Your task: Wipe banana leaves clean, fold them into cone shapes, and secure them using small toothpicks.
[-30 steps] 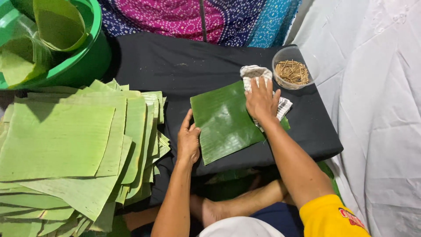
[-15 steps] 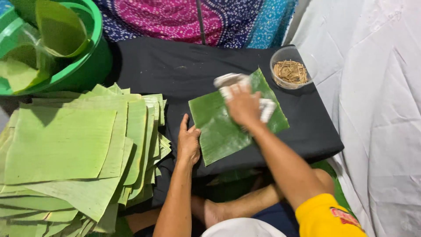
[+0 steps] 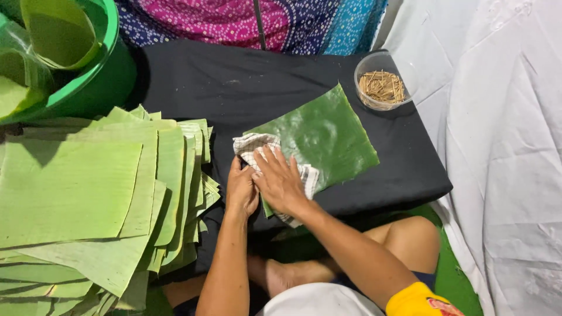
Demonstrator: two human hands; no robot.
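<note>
Pressing down with our right hand (image 3: 282, 182), fingers spread flat and closed on nothing, we hold a crumpled white checked cloth (image 3: 257, 147) against the near left corner of a dark green, glossy square of banana leaf (image 3: 319, 136), which lies tilted on the black cloth-covered table (image 3: 234, 82). Our left hand (image 3: 241, 190) rests just beside the right, palm down at the leaf's left edge, pinning rather than gripping; whether its fingertips catch the cloth we cannot tell. The main risk, as we judge it, is tearing: a banana leaf splits easily along its ribs, and hard pressure from the cloth across the grain could open a slit near the corner under our palm. The leaf could also slide on the smooth black surface if the left hand lets up, since most of it lies beyond our hands, unheld. Farther out, past the leaf's far corner, a clear round plastic bowl of thin wooden sticks (image 3: 381, 86) stands close enough that a shoved leaf might nudge it. To the left of our hands, the stack of pale green cut leaves (image 3: 88, 193) lies near our left wrist and could be disturbed by an elbow.
</note>
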